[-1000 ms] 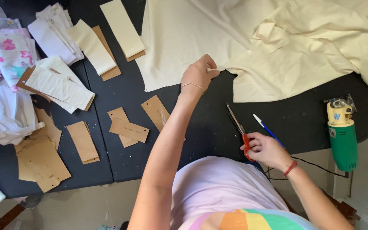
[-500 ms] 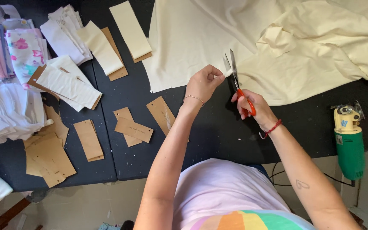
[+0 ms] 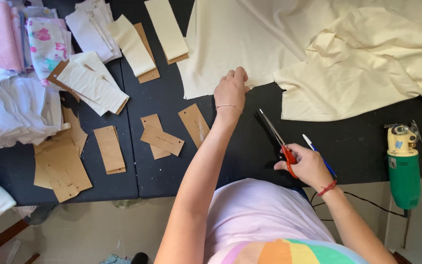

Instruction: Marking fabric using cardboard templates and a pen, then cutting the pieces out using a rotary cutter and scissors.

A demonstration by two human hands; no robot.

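My left hand (image 3: 231,89) lies flat, fingers together, on the near edge of a large cream cloth (image 3: 279,39) spread over the black table (image 3: 172,151). My right hand (image 3: 306,164) grips red-handled scissors (image 3: 275,139) near the table's front edge. The blades are parted and point up-left towards the cloth, a short way from its edge. A second crumpled piece of cream cloth (image 3: 348,83) lies to the right. A blue pen (image 3: 318,154) rests on the table just beside my right hand.
Several brown cardboard patterns (image 3: 162,139) lie at centre left, more at the left (image 3: 62,168). Cut cream strips (image 3: 167,29) sit on patterns at the back. Folded white, pink and flowered fabrics (image 3: 20,83) pile at the left. A green electric cutter (image 3: 404,166) stands at the right edge.
My right hand has drawn the scissors back from the cloth edge, down to the front of the table. My left hand has let go of its pinch and now presses flat on the cloth.
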